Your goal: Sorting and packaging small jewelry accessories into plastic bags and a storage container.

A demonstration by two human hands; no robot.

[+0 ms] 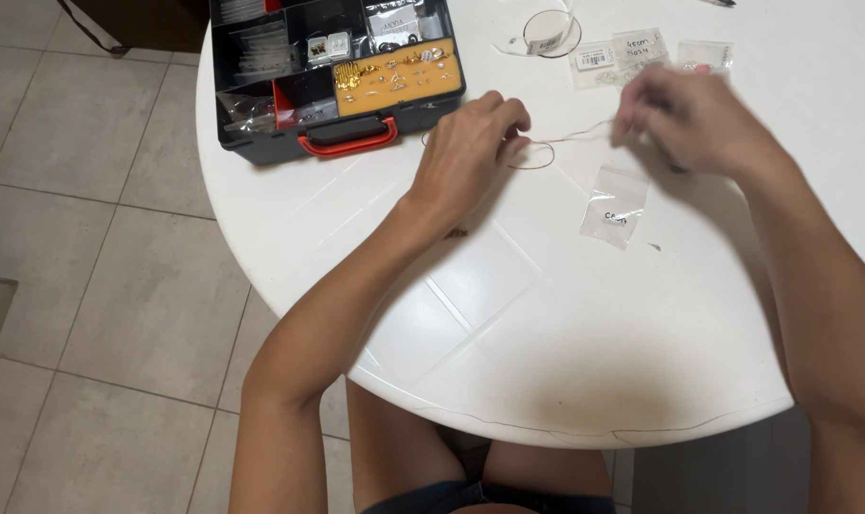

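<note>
My left hand (pixel 470 148) rests on the white round table (pixel 566 324) with fingers curled, pinching one end of a thin gold wire (pixel 566 141) that loops beside the fingertips. The wire runs right to my right hand (pixel 685 119), which is blurred and pinches its other end. A dark slim tool tip pokes out under my right hand, unclear what it is.
A black compartment box (pixel 332 71) with a red handle and an orange tray of small gold parts stands at the back left. Small clear zip bags (pixel 615 205) lie near my right hand and further back (pixel 632 55). A wire spool (pixel 549 33) lies at the far edge. Tiled floor lies left.
</note>
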